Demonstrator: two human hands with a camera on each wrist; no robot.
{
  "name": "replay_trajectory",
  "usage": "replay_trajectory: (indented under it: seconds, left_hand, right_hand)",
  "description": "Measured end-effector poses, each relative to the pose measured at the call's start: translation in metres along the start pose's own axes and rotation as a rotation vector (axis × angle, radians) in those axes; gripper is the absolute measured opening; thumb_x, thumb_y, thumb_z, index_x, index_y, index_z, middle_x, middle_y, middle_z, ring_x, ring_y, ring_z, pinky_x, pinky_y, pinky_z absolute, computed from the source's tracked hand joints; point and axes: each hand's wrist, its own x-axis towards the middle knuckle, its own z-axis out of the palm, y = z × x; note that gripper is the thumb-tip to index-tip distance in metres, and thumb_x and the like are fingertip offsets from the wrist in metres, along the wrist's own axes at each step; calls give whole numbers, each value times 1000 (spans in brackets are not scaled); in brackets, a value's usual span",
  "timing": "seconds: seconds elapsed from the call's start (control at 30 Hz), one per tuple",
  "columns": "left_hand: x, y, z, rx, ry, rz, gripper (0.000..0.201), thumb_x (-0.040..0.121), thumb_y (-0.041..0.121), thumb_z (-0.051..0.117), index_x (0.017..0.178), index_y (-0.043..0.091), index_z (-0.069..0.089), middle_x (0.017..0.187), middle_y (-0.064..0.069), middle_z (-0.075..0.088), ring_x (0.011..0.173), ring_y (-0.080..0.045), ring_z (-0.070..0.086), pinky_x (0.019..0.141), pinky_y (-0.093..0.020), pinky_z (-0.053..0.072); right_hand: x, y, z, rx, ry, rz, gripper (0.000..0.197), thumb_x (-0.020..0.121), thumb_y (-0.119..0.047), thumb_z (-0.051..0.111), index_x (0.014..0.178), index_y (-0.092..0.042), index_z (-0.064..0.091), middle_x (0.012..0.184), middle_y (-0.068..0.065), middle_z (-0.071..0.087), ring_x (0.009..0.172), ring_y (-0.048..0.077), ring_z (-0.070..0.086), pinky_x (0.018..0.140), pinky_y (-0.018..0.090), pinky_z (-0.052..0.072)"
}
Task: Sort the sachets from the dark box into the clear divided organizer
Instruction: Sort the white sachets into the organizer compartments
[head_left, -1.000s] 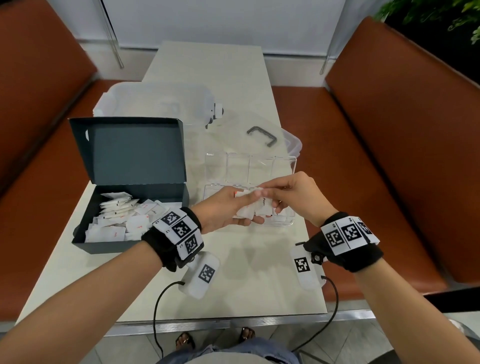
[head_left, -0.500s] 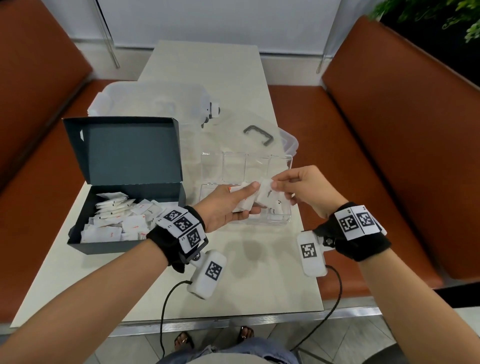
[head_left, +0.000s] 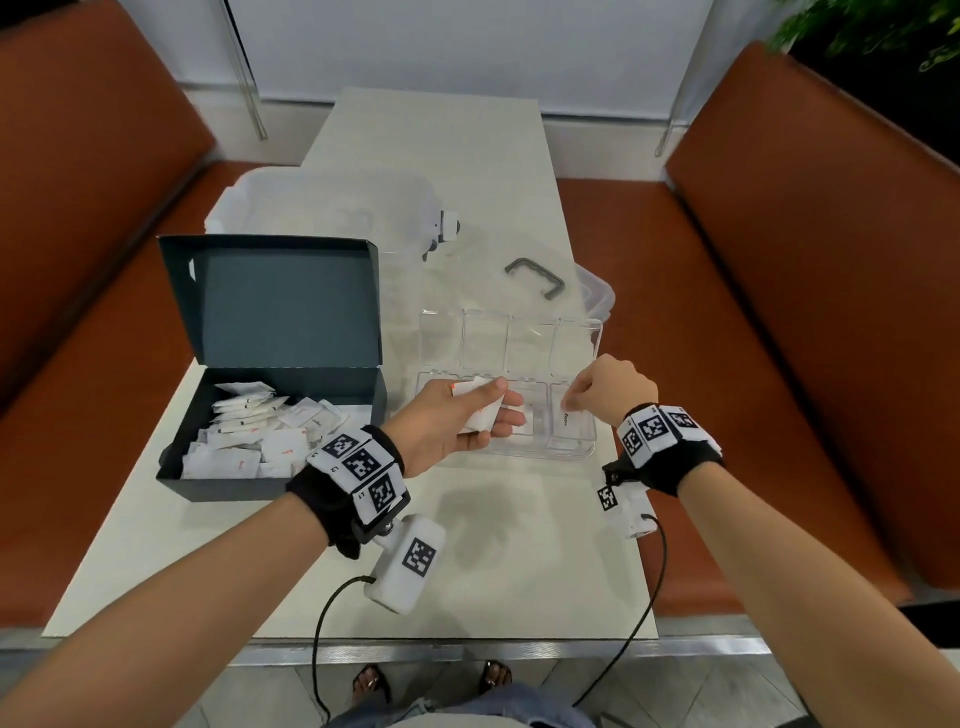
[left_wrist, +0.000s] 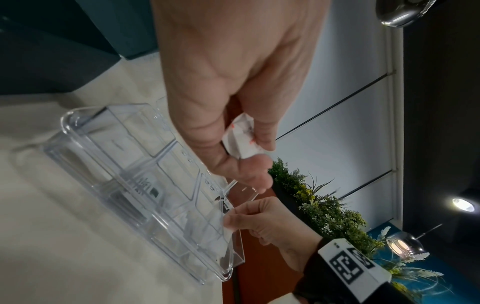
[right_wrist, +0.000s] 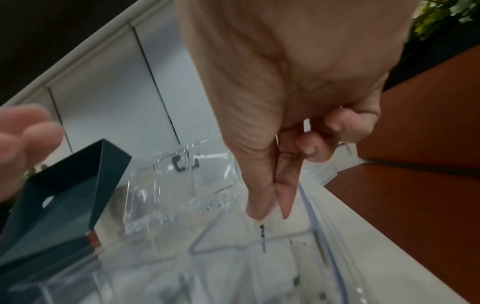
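Note:
The dark box (head_left: 218, 480) stands open at the left with several white sachets (head_left: 260, 431) inside. The clear divided organizer (head_left: 519, 453) sits right of it, its lid raised behind. My left hand (head_left: 491, 402) hovers over the organizer's near-left compartments and holds a small stack of sachets (left_wrist: 241, 139) under its thumb. My right hand (head_left: 571, 402) is over the near right-end compartment. Its thumb and forefinger pinch the top edge of a black-printed sachet (head_left: 571, 422), whose lower part is down inside that compartment (right_wrist: 262, 232).
A large clear tub (head_left: 322, 208) stands behind the dark box. A clear lid with a grey handle (head_left: 535, 278) lies behind the organizer. Brown benches (head_left: 779, 364) flank the table. The table's near edge (head_left: 415, 642) is close to my body, with camera cables hanging over it.
My right hand has drawn one sachet off the left hand's stack and carried it right and down into the right-end compartment. The left hand has stayed almost in place with its stack.

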Motion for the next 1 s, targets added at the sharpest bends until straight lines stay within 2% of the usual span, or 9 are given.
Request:
replay_trajectory:
  seconds: [0.1,0.23,0.43,0.5,0.63,0.77,0.83,0.93,1.0]
  left_hand:
    - [-1,-1,-4,-3,10,-2,35,92,40,60,104,10,72,97,-8,75,79,-13,70,58,-16,51]
    - [-2,-3,-6,-13,11,-9,36,92,40,60,106,8,71,96,-7,75,79,-12,70,58,-16,51]
    - [0,-4,-7,-28,2,-16,35,92,40,60,105,10,72,98,-7,75,80,-12,70,60,-17,52]
    - [1,-6,-7,-35,-2,-21,33,91,41,61,102,11,72,98,-8,75,80,-12,70,59,-17,52]
    - [2,-9,-6,-39,-18,-30,32,91,40,61,100,12,73,99,-9,75,78,-12,70,58,-17,52]
    - [2,-10,-5,-35,-19,-29,32,90,40,62,100,12,73,99,-9,75,77,-12,70,58,-17,52]
    - [1,-10,-6,-38,-13,-30,32,90,40,62,101,11,73,98,-8,75,77,-12,70,58,-16,52]
    - [0,-11,-7,-40,-1,-29,31,91,39,61,101,12,73,98,-8,75,77,-11,70,58,-16,52]
    - [0,-11,-8,-37,3,-31,32,92,39,61,103,11,72,99,-8,75,78,-12,69,59,-16,52]
  right_hand:
    - [1,-2,8,-136,49,-32,12,81,-37,70,88,-28,73,89,-2,68,77,20,63,63,27,45]
    - [2,0,19,-292,115,-124,15,86,-41,64,95,-31,71,79,-5,60,67,19,56,57,25,35]
    - [-5,8,19,-390,261,-253,18,91,-41,58,104,-38,69,89,-8,70,75,17,62,48,22,18]
    - [-7,8,17,-414,251,-264,19,93,-40,55,107,-40,68,90,-8,70,71,17,60,49,22,21]
    - [-6,5,18,-508,89,-257,30,91,-46,56,120,-43,60,105,-8,69,91,17,65,63,25,35]
    - [-4,5,20,-514,-4,-235,29,88,-43,62,116,-40,62,108,-13,68,95,15,64,64,25,38]
    - [-5,6,19,-453,-13,-212,31,86,-41,64,117,-44,61,110,-17,67,95,12,64,63,24,36]
    - [-4,4,17,-414,34,-204,29,87,-38,64,114,-46,62,109,-15,68,94,13,64,65,25,37]
    - [-4,2,19,-447,61,-229,34,88,-38,62,120,-46,58,110,-15,67,97,14,64,66,25,37]
